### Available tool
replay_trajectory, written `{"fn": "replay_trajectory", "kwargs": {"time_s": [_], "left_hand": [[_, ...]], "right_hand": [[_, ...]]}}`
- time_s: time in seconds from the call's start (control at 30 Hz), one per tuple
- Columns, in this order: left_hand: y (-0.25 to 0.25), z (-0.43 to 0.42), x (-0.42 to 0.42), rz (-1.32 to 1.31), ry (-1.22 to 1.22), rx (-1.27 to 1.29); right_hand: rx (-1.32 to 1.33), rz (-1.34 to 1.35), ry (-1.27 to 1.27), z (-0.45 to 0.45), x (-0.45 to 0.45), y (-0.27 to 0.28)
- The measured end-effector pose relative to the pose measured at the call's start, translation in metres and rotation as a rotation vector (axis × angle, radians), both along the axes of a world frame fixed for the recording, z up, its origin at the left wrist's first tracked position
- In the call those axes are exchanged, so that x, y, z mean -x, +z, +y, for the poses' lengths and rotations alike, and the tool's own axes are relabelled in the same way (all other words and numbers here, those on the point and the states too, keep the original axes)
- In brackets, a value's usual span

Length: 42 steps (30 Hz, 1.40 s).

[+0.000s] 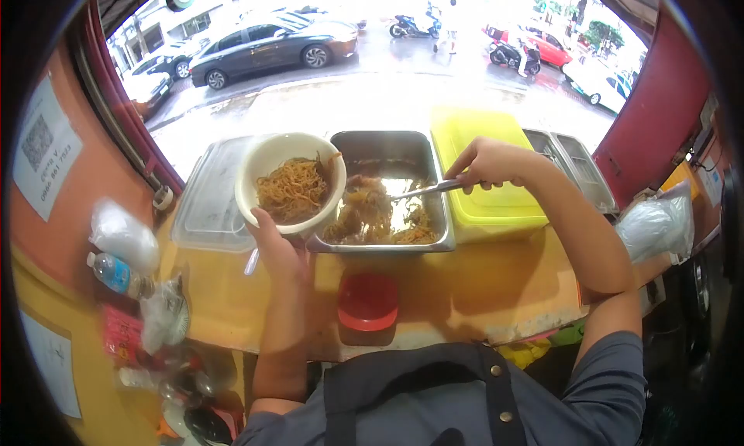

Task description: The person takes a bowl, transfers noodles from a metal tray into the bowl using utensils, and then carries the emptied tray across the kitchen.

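My left hand is closed on the near rim of a white bowl, its thumb over the edge. Stir-fried noodles fill part of this bowl, which is tipped slightly towards me. To its right, a deep steel food pan contains more noodles along its bottom and sides. Above the pan's right edge, my right hand grips the handle of a long metal serving utensil. The utensil's far end reaches into the pan among the noodles; its exact shape is unclear.
A lidded yellow container stands right of the pan, with steel trays beyond. Left lies a clear plastic lid. A red bowl sits near the counter's front edge. A water bottle and plastic bags are at the left wall.
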State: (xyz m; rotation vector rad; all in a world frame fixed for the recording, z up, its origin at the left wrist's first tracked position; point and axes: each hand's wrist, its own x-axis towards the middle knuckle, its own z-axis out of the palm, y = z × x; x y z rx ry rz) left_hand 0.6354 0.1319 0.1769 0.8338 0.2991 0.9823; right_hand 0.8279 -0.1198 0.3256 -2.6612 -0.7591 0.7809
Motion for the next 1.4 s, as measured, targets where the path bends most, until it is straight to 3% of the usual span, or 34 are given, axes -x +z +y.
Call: {"fn": "replay_trajectory", "kwargs": {"time_s": [0.3, 0.63, 0.73, 0.83, 0.9, 1.0, 1.2, 1.3, 1.4], "left_hand": [[0.006, 0.011, 0.010, 0.245, -0.104, -0.141], [0.019, -0.025, -0.007, 0.241, -0.362, -0.056], [0.011, -0.028, -0.018, 0.230, -0.476, -0.019], [0.003, -0.027, -0.025, 0.227, -0.534, 0.038], [0.007, -0.031, -0.026, 0.198, -0.538, 0.061], [0.001, -0.028, -0.028, 0.201, -0.512, 0.038], [0.005, -0.027, -0.027, 0.215, -0.572, 0.023], [0.004, -0.025, -0.032, 0.243, -0.569, 0.076], [0.004, -0.025, -0.032, 0.259, -0.583, 0.072]], "right_hand": [[-0.184, -0.036, -0.077, -0.023, -0.024, 0.061], [-0.245, -0.206, 0.049, -0.026, -0.003, 0.141], [-0.230, -0.187, 0.089, -0.016, 0.007, 0.128], [-0.113, -0.246, 0.153, -0.009, 0.007, 0.081], [-0.169, -0.589, 0.276, -0.015, 0.032, 0.034], [-0.408, -0.881, 0.353, -0.028, 0.045, -0.015], [-0.571, -1.333, 0.390, -0.041, 0.060, -0.017], [-0.507, -1.362, 0.407, -0.048, 0.061, -0.016], [-0.518, -1.361, 0.266, -0.056, 0.062, -0.009]]}}
